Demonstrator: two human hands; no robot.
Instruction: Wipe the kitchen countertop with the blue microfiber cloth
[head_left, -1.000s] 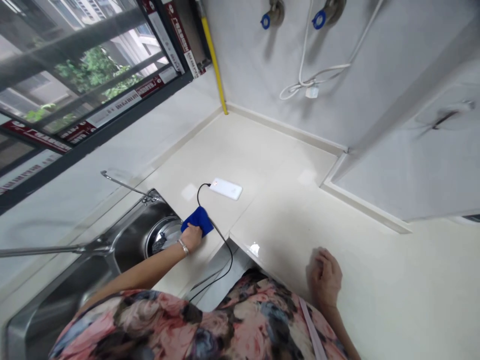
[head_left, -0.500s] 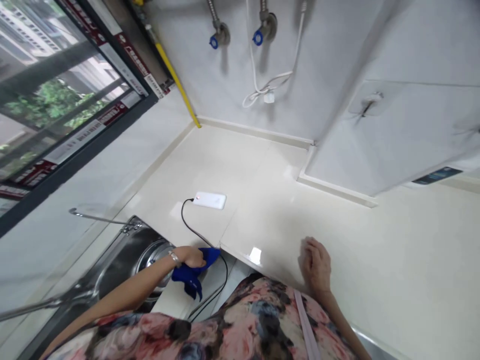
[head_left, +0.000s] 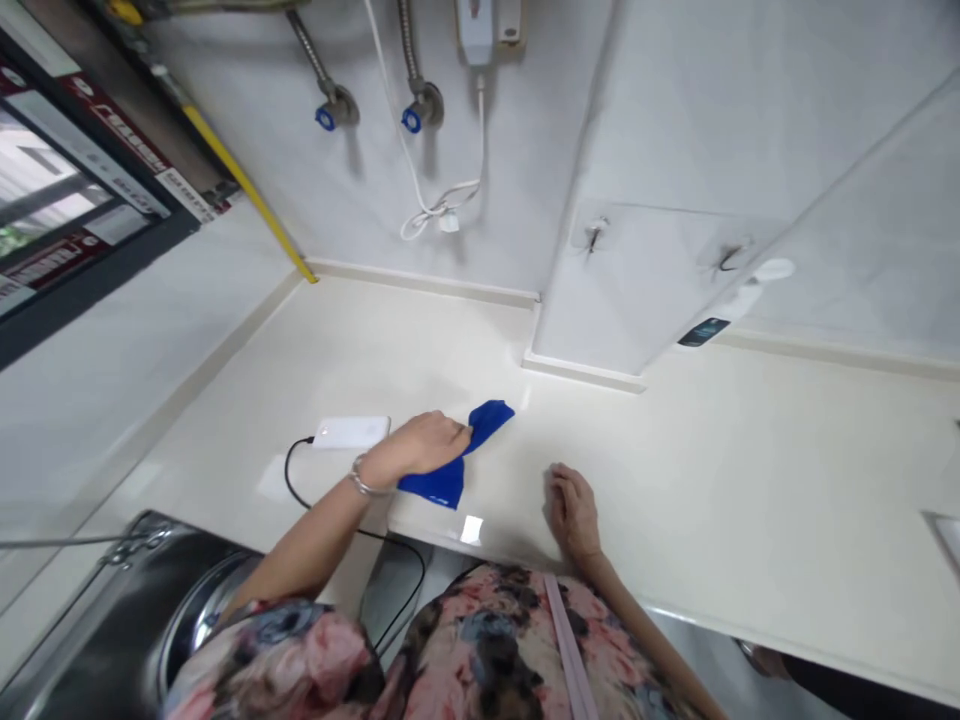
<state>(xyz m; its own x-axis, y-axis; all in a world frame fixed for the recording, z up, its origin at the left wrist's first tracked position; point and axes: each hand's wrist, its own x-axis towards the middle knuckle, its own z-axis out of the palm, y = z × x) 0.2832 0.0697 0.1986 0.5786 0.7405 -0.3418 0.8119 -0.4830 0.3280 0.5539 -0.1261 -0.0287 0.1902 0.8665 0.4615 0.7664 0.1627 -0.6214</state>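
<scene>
My left hand (head_left: 435,442) is closed around a blue cloth (head_left: 437,484) over the pale countertop (head_left: 480,350). One end of the cloth sticks out ahead of my fingers and another part hangs below the wrist. Just left of that hand lies a white power bank (head_left: 351,432) with a black cable (head_left: 292,475) plugged into its left end. My right hand (head_left: 576,510) rests on the counter near its front edge, fingers loosely curled inward. What its palm side holds, if anything, is hidden.
At lower left is a steel sink (head_left: 97,620). A walled corner (head_left: 600,300) with hooks juts out behind the counter. Valves (head_left: 424,108), a looped white cord (head_left: 442,210) and a yellow pipe (head_left: 247,185) run along the back wall. A person's foot (head_left: 757,655) shows at lower right.
My left hand has carried the blue cloth from beside the sink, up and right over the countertop. The view has turned to the right. My right hand stays on the counter.
</scene>
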